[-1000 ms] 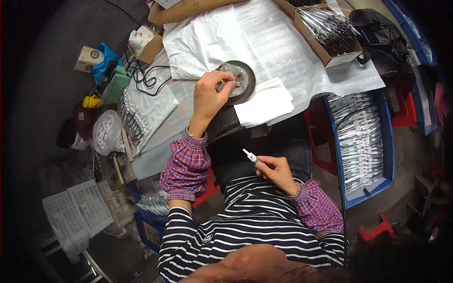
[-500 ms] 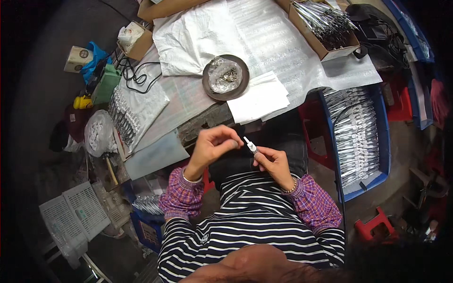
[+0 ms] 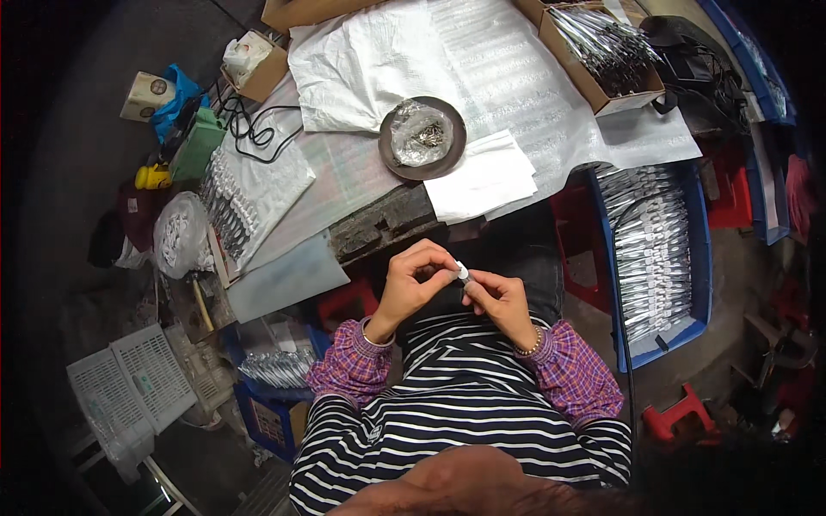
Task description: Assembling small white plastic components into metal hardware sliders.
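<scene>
One small part [image 3: 464, 273] is held in front of the table [image 3: 379, 227].
It is gripped by the fingers of the right hand [image 3: 502, 303]; its white end is met by the fingertips of the left hand [image 3: 413, 284], but whether anything more is pinched there cannot be told. The table is covered with pale sheets [image 3: 508, 77], where a dish [image 3: 455, 151] and paper [image 3: 482, 181] are placed. At right, a blue bin [image 3: 700, 249] is filled with metal pieces [image 3: 656, 267].

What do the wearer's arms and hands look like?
Left hand and right hand: both ungloved. Purple-and-orange plaid oversleeves with gathered cuffs cover the forearms; black-and-white striped shirt sleeves show above. Beaded bracelet on the right wrist; left wrist has what looks like a thin pale band.
</scene>
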The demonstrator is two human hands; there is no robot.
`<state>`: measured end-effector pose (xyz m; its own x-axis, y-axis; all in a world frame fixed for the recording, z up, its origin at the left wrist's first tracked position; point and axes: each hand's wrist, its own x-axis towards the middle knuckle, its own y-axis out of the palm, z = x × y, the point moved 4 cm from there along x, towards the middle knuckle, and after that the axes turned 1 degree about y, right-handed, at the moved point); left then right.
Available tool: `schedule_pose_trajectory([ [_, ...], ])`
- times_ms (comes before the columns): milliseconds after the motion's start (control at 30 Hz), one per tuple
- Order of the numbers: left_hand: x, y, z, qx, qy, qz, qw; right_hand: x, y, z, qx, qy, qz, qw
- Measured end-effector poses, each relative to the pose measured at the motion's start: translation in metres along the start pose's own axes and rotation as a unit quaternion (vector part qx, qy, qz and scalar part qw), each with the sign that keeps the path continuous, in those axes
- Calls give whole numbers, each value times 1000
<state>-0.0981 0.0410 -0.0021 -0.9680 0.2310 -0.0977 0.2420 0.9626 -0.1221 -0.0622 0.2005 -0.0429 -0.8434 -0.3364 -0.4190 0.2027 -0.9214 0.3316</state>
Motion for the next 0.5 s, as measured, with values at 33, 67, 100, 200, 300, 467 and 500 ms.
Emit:
schedule_pose_trajectory([
  [33,0,-1,-1,40,15,-2,999,0,0,0,5,1,0,1000],
  [67,-1,0,-1,40,14,-2,999,0,0,0,5,1,0,1000],
  [100,-1,0,-1,49,19,-9,999,0,0,0,1,1,-1,1000],
  [200,-1,2,-5,74,40,-24,996,0,0,0,-5,1,-1,1000],
  [300,-2,4,-11,106,62,-37,992,-1,2,6,-36,-17,-8,999],
  [467,-5,5,-8,112,60,-38,991,-4,4,16,-112,-76,-31,990],
  [500,-5,6,-8,104,58,-43,992,-4,4,17,-125,-95,-36,987],
])
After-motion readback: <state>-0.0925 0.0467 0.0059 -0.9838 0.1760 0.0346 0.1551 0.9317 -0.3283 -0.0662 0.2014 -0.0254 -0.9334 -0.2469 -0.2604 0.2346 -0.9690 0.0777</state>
